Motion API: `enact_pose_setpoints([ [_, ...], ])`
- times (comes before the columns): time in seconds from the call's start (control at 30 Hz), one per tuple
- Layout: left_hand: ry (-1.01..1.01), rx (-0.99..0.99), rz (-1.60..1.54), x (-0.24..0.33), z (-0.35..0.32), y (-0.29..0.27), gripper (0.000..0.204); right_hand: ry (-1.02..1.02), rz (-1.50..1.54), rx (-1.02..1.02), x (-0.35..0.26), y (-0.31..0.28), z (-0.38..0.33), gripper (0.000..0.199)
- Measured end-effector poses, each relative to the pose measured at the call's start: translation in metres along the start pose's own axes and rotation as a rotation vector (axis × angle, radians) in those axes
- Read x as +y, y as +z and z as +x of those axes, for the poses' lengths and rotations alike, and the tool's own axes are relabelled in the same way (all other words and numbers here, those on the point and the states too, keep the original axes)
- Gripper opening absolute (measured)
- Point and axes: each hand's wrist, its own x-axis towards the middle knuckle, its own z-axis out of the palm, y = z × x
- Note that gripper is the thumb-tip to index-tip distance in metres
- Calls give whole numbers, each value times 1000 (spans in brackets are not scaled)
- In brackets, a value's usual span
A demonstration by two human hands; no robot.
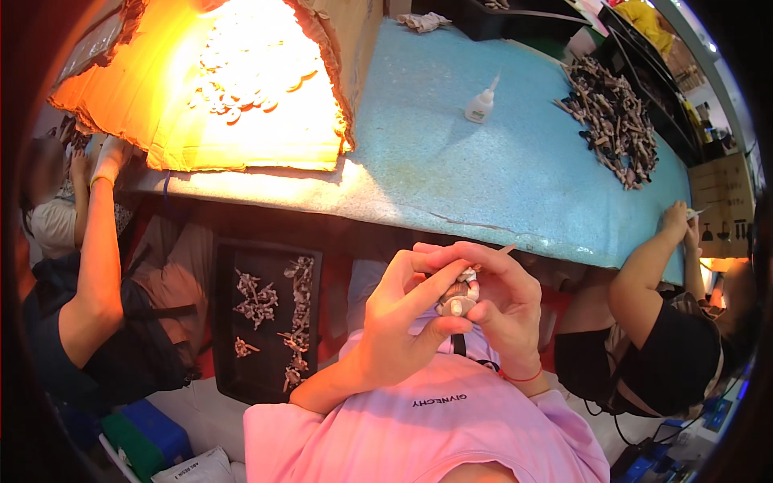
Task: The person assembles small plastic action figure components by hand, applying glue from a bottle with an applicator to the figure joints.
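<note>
1. The broad, light-blue covered surface [419, 121] runs across the upper part of the frame; its open middle seems to leave room between the groups of pieces.
2. The torn brown cardboard sheet [173, 145], at upper left, lies in strong warm light; small pale pieces [233, 109] are spread over it rather than stacked, perhaps so that the light reaches each one.
3. The black rectangular tray [264, 374], left of centre and below the surface's front edge, holds small brown-and-pale pieces in separate groups; its raised walls probably stop them straying; what carries it is hidden.
4. The loose heap of brown-and-pale slender parts [616, 133] sits at upper right, likely kept aside so the middle is less crowded.
5. The left hand [394, 310] and right hand [517, 302] meet just right of centre; the left fingers pinch from one side, thumb below; the right fingers curl over, thumb pressing the other side; the double hold probably steadies something so small.
6. The small white plastic bottle with a narrow nozzle [480, 106] stands upright at upper centre, apart from the pieces, perhaps to avoid being knocked.
7. The small rounded brown-and-white figure [457, 302] is between both hands, above the lap; its finer details are too small to tell.
</note>
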Motion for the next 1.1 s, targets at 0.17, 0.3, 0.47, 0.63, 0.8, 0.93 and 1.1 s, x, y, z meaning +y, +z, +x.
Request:
enact_pose_setpoints([
  [0.17, 0, -31, 113, 11, -1, -2, 47, -126, 39, -10, 11, 1, -2, 59],
  [0.3, 24, -40, 195, 14, -6, 0, 45, -233, 27, -72, 18, -5, -2, 61],
  [0.47, 113, -48, 296, 21, -1, 4, 47, -324, 16, -163, 22, -10, 0, 66],
  [0.63, 129, -78, 365, 27, 2, 7, 48, -339, 72, -186, 22, -14, -2, 69],
  [0.8, 179, -59, 394, 23, 4, 11, 47, -407, 76, -224, 27, -21, 2, 70],
  [0.93, 210, -64, 423, 17, 7, 14, 47, -477, 175, -170, 32, -20, 1, 66],
  [1.1, 163, -64, 393, 16, 12, 20, 46, -393, 158, -98, 27, -24, -2, 66],
])
